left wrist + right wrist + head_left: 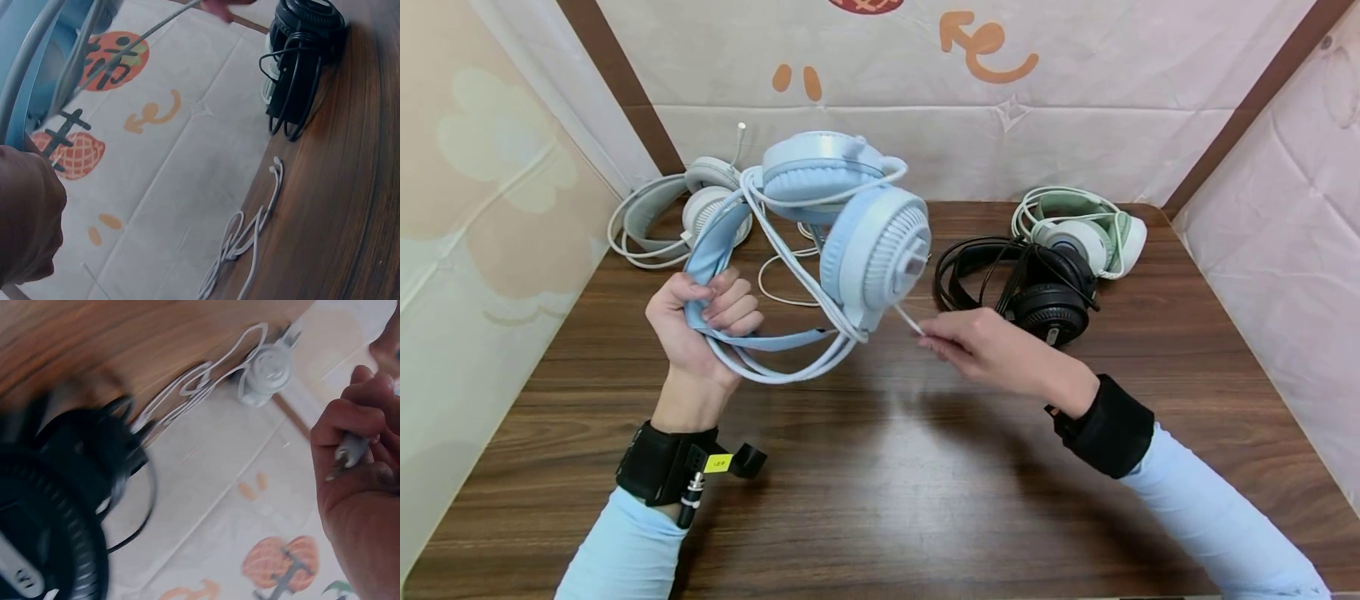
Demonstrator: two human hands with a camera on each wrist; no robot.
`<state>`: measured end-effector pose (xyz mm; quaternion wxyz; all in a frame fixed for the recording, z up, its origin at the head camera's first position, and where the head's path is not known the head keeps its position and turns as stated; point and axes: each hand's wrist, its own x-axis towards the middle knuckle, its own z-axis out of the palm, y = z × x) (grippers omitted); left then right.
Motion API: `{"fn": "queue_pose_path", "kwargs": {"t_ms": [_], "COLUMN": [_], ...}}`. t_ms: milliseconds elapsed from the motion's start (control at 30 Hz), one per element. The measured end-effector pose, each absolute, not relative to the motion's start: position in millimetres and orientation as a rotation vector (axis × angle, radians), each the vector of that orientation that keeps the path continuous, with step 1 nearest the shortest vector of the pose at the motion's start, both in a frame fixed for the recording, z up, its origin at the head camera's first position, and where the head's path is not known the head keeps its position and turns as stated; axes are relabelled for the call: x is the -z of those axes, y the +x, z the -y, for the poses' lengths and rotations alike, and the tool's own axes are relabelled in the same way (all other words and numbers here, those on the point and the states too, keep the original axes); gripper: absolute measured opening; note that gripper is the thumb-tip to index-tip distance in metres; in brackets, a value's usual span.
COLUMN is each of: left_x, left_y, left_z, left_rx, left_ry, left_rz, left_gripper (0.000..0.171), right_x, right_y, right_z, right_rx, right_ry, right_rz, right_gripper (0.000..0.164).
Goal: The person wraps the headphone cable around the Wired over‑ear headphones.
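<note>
My left hand [703, 321] grips the headband of a pair of light blue headphones [880, 250], raised above the table. Their pale cable [782, 250] loops round the band and ear cups. To the right of the ear cups, my right hand [1000, 350] pinches the cable's free end. A plug with a metal tip [352, 450] pokes out of that hand in the right wrist view. The left wrist view has the left hand [28, 219] at its left edge, beside part of the blue headphones [47, 69], with the cable stretched toward the right hand [222, 7].
White-and-grey headphones [651, 221] lie at the back left of the wooden table [880, 500]. Black headphones [1048, 304] and white-and-green headphones [1123, 242] sit together at the back right. A thin white cord [256, 237] lies between them. Printed fabric [1097, 58] hangs behind.
</note>
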<state>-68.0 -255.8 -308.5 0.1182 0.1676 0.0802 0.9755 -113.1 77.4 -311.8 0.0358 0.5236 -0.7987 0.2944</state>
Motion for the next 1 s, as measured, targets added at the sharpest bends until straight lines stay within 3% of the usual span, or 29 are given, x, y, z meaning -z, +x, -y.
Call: {"fn": "queue_pose_path", "kwargs": {"t_ms": [433, 567, 733, 1000], "left_x": [311, 310, 311, 317], "left_y": [-69, -69, -68, -64], "left_z": [255, 254, 248, 235], "left_rx": [-2.947, -2.925, -2.868, -2.696], "left_ry": [0.312, 0.300, 0.298, 0.337], "left_rz": [-0.441, -0.574, -0.822, -1.124], "left_gripper": [0.014, 0.023, 0.034, 0.028], "right_x": [298, 292, 285, 271], "right_y": [-62, -56, -54, -49], "right_z": [-60, -60, -60, -59], "right_rx": [-0.461, -0.362, -0.303, -0.153], "right_ry": [1.684, 1.635, 1.583, 1.587], "right_rz": [2.184, 2.156, 2.050, 1.908], "right_gripper": [0.010, 0.007, 0.020, 0.017]}}
